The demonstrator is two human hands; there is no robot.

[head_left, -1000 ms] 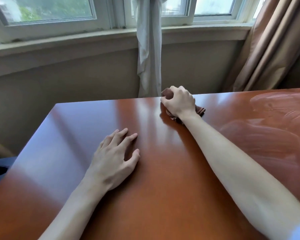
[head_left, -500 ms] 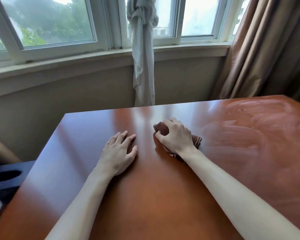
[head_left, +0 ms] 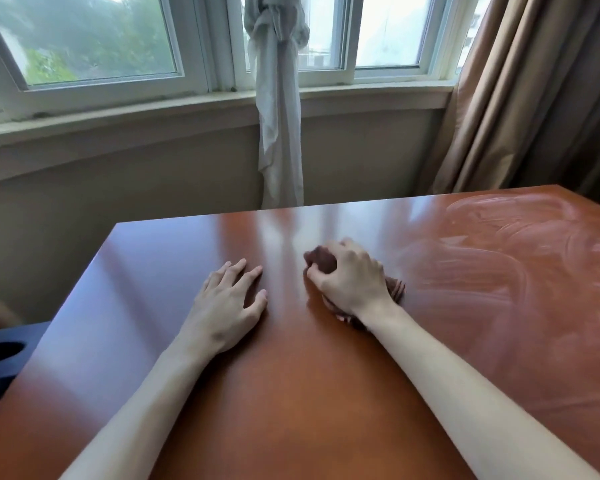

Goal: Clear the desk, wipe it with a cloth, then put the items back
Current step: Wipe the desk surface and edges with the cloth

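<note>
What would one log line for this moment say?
phase: wiping | right hand: gripping cloth on desk | left hand: flat, empty | streaks: right side

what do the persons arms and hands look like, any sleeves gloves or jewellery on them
Both arms are bare from the bottom edge of the picture to the fingers: no sleeve shows in this frame. The left hand and the right hand wear no gloves. No rings, watch or bracelet are visible on the fingers or wrists. The fingers are slim, with short nails on the left hand as far as can be seen.

Daylit windows (head_left: 94,39), tan curtain (head_left: 534,98), perhaps knotted sheer (head_left: 278,98)
</note>
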